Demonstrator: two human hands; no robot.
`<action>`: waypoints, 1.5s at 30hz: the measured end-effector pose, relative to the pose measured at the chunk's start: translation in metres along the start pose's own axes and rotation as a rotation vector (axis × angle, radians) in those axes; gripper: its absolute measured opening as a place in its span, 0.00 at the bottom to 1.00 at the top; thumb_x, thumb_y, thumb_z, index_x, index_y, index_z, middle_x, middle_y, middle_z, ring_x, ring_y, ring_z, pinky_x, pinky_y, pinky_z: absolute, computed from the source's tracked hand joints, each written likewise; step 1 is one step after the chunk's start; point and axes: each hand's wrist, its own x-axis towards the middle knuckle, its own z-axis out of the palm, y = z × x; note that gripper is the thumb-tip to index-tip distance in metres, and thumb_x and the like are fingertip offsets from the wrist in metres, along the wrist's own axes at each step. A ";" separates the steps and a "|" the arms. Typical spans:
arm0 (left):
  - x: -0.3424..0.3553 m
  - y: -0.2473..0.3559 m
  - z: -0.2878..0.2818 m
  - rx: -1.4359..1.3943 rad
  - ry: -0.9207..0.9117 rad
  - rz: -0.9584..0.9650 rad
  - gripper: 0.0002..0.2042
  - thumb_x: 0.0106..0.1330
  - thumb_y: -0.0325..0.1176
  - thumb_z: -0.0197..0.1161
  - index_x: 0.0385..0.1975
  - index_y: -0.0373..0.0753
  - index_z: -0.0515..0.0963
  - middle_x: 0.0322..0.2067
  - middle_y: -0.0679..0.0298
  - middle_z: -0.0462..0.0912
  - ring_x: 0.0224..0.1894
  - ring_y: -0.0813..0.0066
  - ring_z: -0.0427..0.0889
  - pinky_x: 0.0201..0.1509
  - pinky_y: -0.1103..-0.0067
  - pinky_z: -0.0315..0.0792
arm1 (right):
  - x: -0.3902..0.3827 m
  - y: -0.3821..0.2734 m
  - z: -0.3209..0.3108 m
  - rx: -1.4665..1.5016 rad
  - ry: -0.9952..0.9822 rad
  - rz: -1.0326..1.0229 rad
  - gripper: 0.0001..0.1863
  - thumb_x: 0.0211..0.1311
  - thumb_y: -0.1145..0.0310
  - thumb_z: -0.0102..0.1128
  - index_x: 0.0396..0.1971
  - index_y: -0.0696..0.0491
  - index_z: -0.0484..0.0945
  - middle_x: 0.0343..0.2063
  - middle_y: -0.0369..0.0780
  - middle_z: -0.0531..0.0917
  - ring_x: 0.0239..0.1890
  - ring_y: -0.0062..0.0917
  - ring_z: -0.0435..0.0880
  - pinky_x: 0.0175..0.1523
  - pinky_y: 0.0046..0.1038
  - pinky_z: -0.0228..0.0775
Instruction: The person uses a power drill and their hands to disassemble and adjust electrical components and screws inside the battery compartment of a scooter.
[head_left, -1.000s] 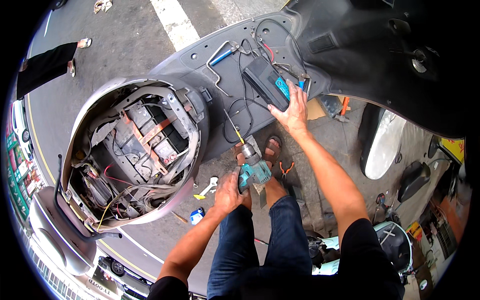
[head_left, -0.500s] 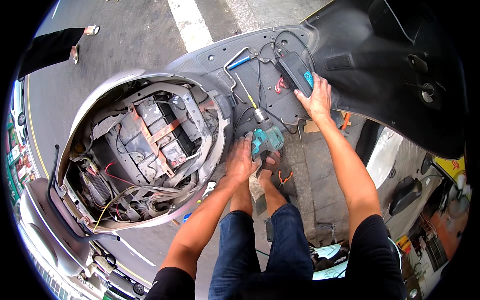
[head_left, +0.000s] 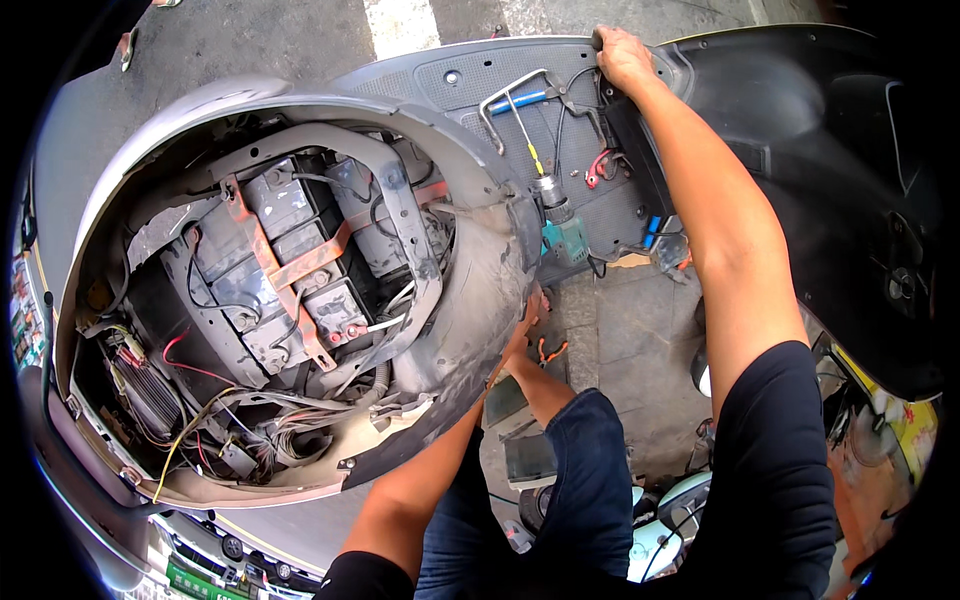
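Observation:
My right hand [head_left: 627,62] is at the far edge of the scooter's footboard [head_left: 480,80], its fingers curled over that edge. Beside that arm a black box [head_left: 636,150] with cables lies on the board, partly covered by the forearm. My left forearm [head_left: 425,490] passes behind the near side of the open scooter body [head_left: 440,375], which hides most of my left hand. A teal-and-black drill [head_left: 565,235] with a long bit rests on the footboard near the body. Inside the body, orange straps [head_left: 315,262] cross grey batteries [head_left: 275,200].
A bent metal rod [head_left: 490,110] and a blue-handled tool [head_left: 520,102] lie on the footboard beside red clips [head_left: 597,168]. Orange-handled pliers [head_left: 552,350] are on the ground near my foot. Loose wires [head_left: 290,415] fill the body's near side. The black front panel [head_left: 760,90] stands at right.
My right hand has left the black box and moved to the footboard's far edge. My left hand has left the drill and gone behind the scooter body, which now appears closer.

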 end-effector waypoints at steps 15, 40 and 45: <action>-0.138 0.082 -0.061 0.043 -0.103 0.045 0.22 0.57 0.27 0.63 0.53 0.39 0.70 0.41 0.53 0.78 0.46 0.58 0.79 0.51 0.69 0.72 | 0.016 0.024 0.002 0.251 0.035 -0.033 0.16 0.57 0.66 0.55 0.46 0.46 0.77 0.45 0.45 0.80 0.52 0.39 0.76 0.57 0.36 0.67; -0.238 0.076 -0.101 -0.220 0.196 -0.099 0.18 0.58 0.32 0.60 0.49 0.35 0.72 0.42 0.50 0.78 0.44 0.54 0.79 0.49 0.67 0.72 | -0.304 -0.232 -0.213 0.706 -0.231 -0.949 0.11 0.53 0.75 0.62 0.37 0.59 0.74 0.31 0.40 0.75 0.29 0.25 0.76 0.36 0.26 0.69; -0.268 0.084 -0.099 -0.371 0.211 -0.173 0.18 0.58 0.31 0.60 0.48 0.35 0.72 0.38 0.54 0.81 0.41 0.61 0.81 0.48 0.71 0.72 | -0.311 -0.307 -0.133 0.342 -0.373 -1.222 0.17 0.50 0.72 0.63 0.41 0.59 0.73 0.35 0.48 0.76 0.39 0.45 0.77 0.44 0.38 0.69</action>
